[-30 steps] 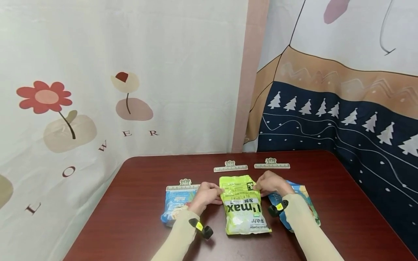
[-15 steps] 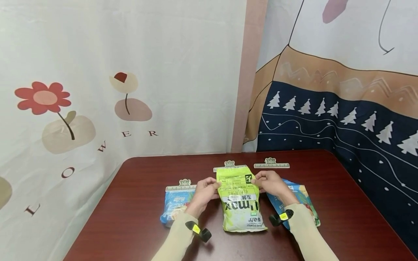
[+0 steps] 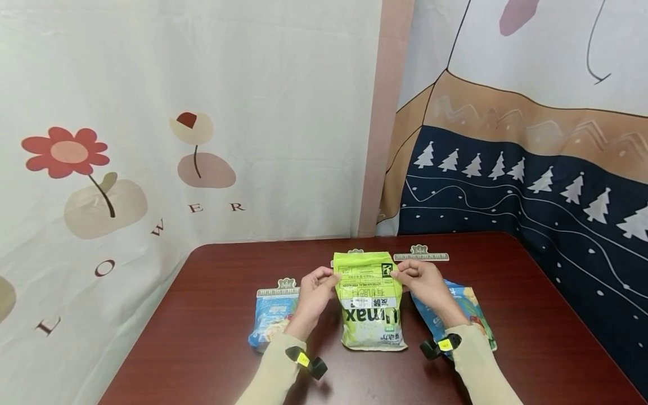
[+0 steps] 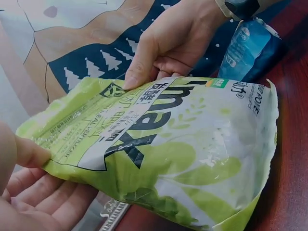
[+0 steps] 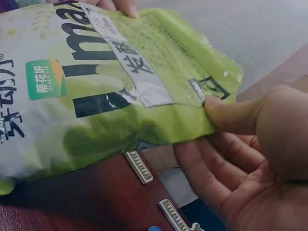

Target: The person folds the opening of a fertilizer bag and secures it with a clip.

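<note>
A green and white printed plastic bag (image 3: 372, 304), its lettering upside down in the head view, is between my hands at the middle of the table. My left hand (image 3: 316, 295) pinches its left edge near the far end, thumb on top and fingers beneath. On the opposite edge my right hand (image 3: 422, 284) pinches it the same way, as the right wrist view shows with the thumb (image 5: 236, 115) over the printed panel. The bag's far end is lifted, while its fuller end hangs low towards the table. Behind it a ruler-patterned clip (image 3: 356, 251) is mostly hidden.
Left of the bag lies a blue packet (image 3: 273, 318) with a ruler-patterned clip (image 3: 285, 286) across its top. A second blue packet (image 3: 468, 306) lies at the right, partly under my right arm. Another clip (image 3: 421, 254) rests near the table's (image 3: 202, 292) back edge.
Both hands have raised the bag's far end and tilted it up, so it now covers most of the middle clip. The bag's near end has moved slightly away from me.
</note>
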`<state>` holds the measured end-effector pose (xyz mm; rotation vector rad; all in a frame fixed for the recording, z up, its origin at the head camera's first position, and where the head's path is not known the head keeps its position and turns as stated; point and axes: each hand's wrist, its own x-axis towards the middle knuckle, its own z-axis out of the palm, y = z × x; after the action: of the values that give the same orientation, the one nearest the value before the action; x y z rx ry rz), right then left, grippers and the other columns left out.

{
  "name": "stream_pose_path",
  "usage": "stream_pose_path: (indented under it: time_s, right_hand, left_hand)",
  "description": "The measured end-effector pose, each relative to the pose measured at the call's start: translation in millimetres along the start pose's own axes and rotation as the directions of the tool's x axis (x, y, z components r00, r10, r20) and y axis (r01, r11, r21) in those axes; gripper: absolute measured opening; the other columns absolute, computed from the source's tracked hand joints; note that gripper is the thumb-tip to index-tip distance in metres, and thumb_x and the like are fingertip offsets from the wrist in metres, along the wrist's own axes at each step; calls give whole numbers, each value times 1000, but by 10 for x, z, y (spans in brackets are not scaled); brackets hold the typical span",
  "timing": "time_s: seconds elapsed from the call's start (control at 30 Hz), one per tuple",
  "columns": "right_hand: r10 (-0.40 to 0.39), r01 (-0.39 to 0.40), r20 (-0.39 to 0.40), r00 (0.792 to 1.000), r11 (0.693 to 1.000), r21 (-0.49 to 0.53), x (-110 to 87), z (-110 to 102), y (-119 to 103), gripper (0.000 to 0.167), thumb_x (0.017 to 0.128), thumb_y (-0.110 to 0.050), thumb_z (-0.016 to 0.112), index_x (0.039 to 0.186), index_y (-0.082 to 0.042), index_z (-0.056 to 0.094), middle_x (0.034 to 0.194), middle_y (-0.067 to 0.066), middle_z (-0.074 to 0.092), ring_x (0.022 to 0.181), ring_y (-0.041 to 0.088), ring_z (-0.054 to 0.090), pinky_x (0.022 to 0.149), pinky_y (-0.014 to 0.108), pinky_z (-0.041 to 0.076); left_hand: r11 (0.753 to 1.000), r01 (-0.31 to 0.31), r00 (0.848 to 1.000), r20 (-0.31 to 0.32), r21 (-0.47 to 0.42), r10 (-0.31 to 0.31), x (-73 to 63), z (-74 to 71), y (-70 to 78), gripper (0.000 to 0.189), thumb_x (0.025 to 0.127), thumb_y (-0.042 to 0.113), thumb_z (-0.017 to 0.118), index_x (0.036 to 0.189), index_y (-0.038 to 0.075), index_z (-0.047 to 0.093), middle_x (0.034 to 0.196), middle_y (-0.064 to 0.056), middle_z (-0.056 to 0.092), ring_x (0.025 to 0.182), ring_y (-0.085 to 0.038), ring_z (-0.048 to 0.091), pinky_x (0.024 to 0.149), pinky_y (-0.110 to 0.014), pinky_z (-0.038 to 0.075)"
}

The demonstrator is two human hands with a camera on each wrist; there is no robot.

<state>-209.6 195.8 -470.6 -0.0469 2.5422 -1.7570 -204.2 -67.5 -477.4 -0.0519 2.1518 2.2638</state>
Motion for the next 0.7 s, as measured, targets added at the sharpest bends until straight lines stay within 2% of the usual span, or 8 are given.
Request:
stream_pose_path:
  time_s: [0.2,0.33,0.37,0.53,0.63,0.7]
  right_hand:
    - [-88,88,-22,996,996,-10,-40,-37,-18,23,95,-32,74,104,-11,71,89,2,78,79,20,70,78,47,60]
    - [-168,167,-47,985,986,-19,-83,-62,-31,21,94,-33,76,101,-14,73,86,0,78,80,28,69,72,43,58]
    - [-188,187,-51,981,982,-17,-94,-67,-35,19,93,-33,76,100,-15,73,85,0,77,80,30,68,70,42,58]
    - [-291,292,-50,955,956,13,-145,-100,-60,12,93,-28,77,96,-16,74,80,1,76,77,36,67,61,37,54]
    - [-336,337,-35,941,941,38,-162,-122,-72,9,93,-23,77,96,-14,75,80,2,77,74,30,69,58,35,53]
    - [-362,363,-29,932,930,54,-163,-129,-78,8,93,-19,77,96,-12,76,82,2,78,72,24,70,60,34,55]
  left_hand:
    - [994,-100,994,-44,38,102,-50,1,62,15,95,11,71,91,-3,66,68,8,65,65,-4,53,62,-22,49]
    - [983,-175,982,-62,49,177,-89,-2,72,17,94,10,72,92,-5,67,67,7,62,61,-2,46,59,-19,41]
    - [981,-190,979,-62,46,193,-102,-5,72,16,94,10,73,92,-6,67,68,6,64,62,-2,48,60,-19,43]
    - [959,-281,958,-50,26,282,-140,-37,52,9,93,4,73,91,-5,70,78,-9,73,69,-4,59,68,-20,49]
    - [940,-340,940,-34,9,340,-149,-54,52,7,92,1,73,91,-6,70,83,-21,73,73,-4,65,72,-20,52]
    - [928,-372,928,-21,1,371,-157,-70,59,8,91,0,73,92,-8,70,86,-24,74,75,-4,66,72,-20,53]
